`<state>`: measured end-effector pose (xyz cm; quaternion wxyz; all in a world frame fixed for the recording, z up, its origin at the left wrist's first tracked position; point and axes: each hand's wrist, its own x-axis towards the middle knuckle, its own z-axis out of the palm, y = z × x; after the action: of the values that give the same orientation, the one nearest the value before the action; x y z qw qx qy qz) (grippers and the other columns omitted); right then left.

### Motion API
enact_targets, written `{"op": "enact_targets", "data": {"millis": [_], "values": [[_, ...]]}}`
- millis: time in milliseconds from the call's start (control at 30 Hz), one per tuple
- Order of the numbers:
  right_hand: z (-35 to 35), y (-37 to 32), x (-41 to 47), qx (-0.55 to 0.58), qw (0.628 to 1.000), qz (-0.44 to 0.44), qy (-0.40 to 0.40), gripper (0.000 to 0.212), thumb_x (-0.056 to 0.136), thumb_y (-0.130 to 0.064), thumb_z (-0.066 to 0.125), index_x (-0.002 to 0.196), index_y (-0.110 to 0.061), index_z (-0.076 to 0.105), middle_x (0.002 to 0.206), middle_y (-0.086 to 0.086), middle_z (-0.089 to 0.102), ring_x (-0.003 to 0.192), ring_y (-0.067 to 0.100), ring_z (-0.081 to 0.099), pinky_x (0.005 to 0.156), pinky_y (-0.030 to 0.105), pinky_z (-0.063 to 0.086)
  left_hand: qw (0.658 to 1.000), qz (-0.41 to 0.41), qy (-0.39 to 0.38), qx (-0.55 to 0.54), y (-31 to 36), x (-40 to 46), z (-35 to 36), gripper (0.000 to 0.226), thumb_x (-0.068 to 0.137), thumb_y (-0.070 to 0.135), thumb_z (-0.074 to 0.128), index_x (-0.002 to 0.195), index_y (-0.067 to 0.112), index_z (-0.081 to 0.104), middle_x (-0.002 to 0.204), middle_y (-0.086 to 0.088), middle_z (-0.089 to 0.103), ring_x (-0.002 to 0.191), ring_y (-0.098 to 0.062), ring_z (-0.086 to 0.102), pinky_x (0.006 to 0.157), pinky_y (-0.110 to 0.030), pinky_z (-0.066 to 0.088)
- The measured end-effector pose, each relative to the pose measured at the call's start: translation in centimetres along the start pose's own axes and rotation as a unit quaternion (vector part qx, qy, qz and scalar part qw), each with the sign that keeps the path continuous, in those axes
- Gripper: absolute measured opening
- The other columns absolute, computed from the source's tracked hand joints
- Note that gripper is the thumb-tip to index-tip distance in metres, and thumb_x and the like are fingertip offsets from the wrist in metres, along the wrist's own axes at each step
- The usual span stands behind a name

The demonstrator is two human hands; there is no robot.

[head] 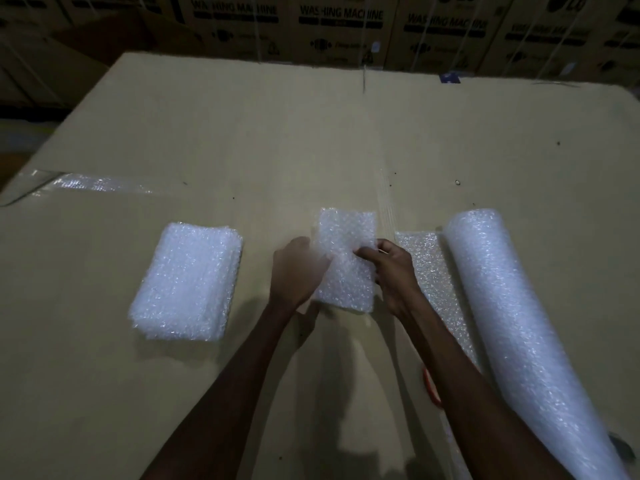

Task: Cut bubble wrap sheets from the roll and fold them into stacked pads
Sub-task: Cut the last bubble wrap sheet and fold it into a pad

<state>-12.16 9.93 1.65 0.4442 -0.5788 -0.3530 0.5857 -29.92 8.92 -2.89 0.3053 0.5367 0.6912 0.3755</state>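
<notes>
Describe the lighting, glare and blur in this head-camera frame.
Head view: dim overall, corners darkened; the washing machine boxes at the back are murky and soft. Glare glints on the bubble wrap roll and the stacked pads. The left hand is motion-blurred; straight edges bow from the wide lens.

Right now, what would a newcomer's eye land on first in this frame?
Both hands, left hand and right hand, grip a folded bubble wrap pad at centre. A stack of finished pads lies to the left, and the bubble wrap roll stretches along the right.
</notes>
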Motion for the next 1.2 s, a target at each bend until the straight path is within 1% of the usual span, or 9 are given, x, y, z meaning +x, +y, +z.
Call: {"op": "enact_targets", "data": {"millis": [133, 233, 300, 367, 433, 600, 700, 833, 1200], "values": [[-1.5, -2.2, -1.8, 0.069, 0.996, 0.002, -0.057, 0.028, 0.087, -0.001, 0.073, 0.115, 0.003, 0.068, 0.108, 0.019, 0.076, 0.092, 0.030, 0.074, 0.071, 0.034, 0.060, 0.949, -0.119, -0.127, -0.264, 3.4, -1.7, -1.6, 0.089, 0.076, 0.060, 0.073, 0.149, 0.019, 0.041, 0.143, 0.001, 0.049, 0.129, -0.014, 0.050, 0.107, -0.031, 0.041], [-2.8, -3.1, -3.1, 0.086, 0.993, -0.007, -0.079, 0.036, 0.085, 0.001, 0.074, 0.120, 0.008, 0.065, 0.113, 0.024, 0.073, 0.101, 0.037, 0.072, 0.086, 0.045, 0.061, 0.923, -0.102, -0.182, -0.323, 5.2, -3.1, -2.5, 0.060, 0.083, 0.048, 0.077, 0.133, 0.019, 0.060, 0.128, -0.002, 0.068, 0.116, -0.021, 0.065, 0.100, -0.037, 0.051], [-3.6, -3.2, -3.8, 0.085, 0.993, -0.017, -0.079, 0.038, 0.083, 0.000, 0.076, 0.118, 0.008, 0.066, 0.115, 0.026, 0.072, 0.109, 0.043, 0.069, 0.096, 0.053, 0.056, 0.924, -0.088, -0.159, -0.337, 6.4, -4.3, -2.6, 0.038, 0.089, 0.029, 0.075, 0.122, 0.012, 0.067, 0.112, -0.002, 0.075, 0.100, -0.017, 0.071, 0.081, -0.029, 0.056], [-4.2, -3.2, -4.5, 0.074, 0.994, -0.026, -0.078, 0.034, 0.081, -0.002, 0.080, 0.112, 0.005, 0.069, 0.112, 0.025, 0.073, 0.109, 0.045, 0.069, 0.099, 0.056, 0.054, 0.933, -0.084, -0.116, -0.330, 7.3, -5.4, -2.9, 0.033, 0.087, 0.022, 0.077, 0.116, 0.009, 0.068, 0.103, -0.004, 0.076, 0.088, -0.014, 0.069, 0.074, -0.028, 0.054], [-4.5, -3.0, -5.1, 0.041, 0.996, -0.043, -0.073, 0.035, 0.078, -0.005, 0.083, 0.110, 0.002, 0.070, 0.108, 0.021, 0.075, 0.101, 0.038, 0.072, 0.093, 0.050, 0.056, 0.943, -0.072, -0.083, -0.313, 7.5, -6.3, -3.3, 0.034, 0.084, 0.021, 0.081, 0.112, 0.008, 0.068, 0.101, -0.009, 0.075, 0.085, -0.016, 0.066, 0.073, -0.032, 0.051], [-4.3, -2.1, -6.3, 0.007, 0.993, -0.043, -0.113, 0.052, 0.077, -0.011, 0.086, 0.123, -0.003, 0.065, 0.109, 0.015, 0.076, 0.094, 0.024, 0.072, 0.078, 0.035, 0.052, 0.958, -0.065, -0.024, -0.280, 7.3, -9.0, -5.4, 0.020, 0.081, 0.016, 0.082, 0.095, 0.018, 0.067, 0.087, -0.004, 0.072, 0.071, -0.009, 0.063, 0.059, -0.021, 0.047], [-3.4, -1.4, -7.0, -0.003, 0.992, -0.032, -0.125, 0.051, 0.078, -0.006, 0.084, 0.124, 0.001, 0.064, 0.111, 0.018, 0.075, 0.091, 0.021, 0.071, 0.074, 0.031, 0.055, 0.954, -0.086, 0.016, -0.287, 6.1, -9.9, -6.7, 0.024, 0.078, 0.018, 0.085, 0.093, 0.015, 0.067, 0.082, -0.002, 0.072, 0.067, -0.006, 0.063, 0.054, -0.019, 0.044], [-0.9, -0.5, -7.9, 0.001, 0.994, -0.031, -0.106, 0.048, 0.078, -0.004, 0.084, 0.121, 0.003, 0.066, 0.112, 0.020, 0.074, 0.090, 0.023, 0.070, 0.081, 0.037, 0.053, 0.943, -0.107, 0.055, -0.311, 4.3, -10.0, -8.2, 0.024, 0.078, 0.019, 0.086, 0.092, 0.010, 0.068, 0.078, 0.000, 0.071, 0.061, -0.005, 0.060, 0.049, -0.018, 0.043], [12.0, -0.1, -9.5, 0.017, 0.993, -0.015, -0.115, 0.029, 0.083, -0.002, 0.080, 0.110, -0.004, 0.070, 0.101, 0.011, 0.077, 0.086, 0.020, 0.072, 0.070, 0.027, 0.057, 0.941, -0.112, 0.047, -0.314, -2.5, -5.8, -18.9, 0.007, 0.084, 0.017, 0.080, 0.086, 0.011, 0.076, 0.063, 0.008, 0.067, 0.049, 0.000, 0.051, 0.048, -0.017, 0.039]]}}
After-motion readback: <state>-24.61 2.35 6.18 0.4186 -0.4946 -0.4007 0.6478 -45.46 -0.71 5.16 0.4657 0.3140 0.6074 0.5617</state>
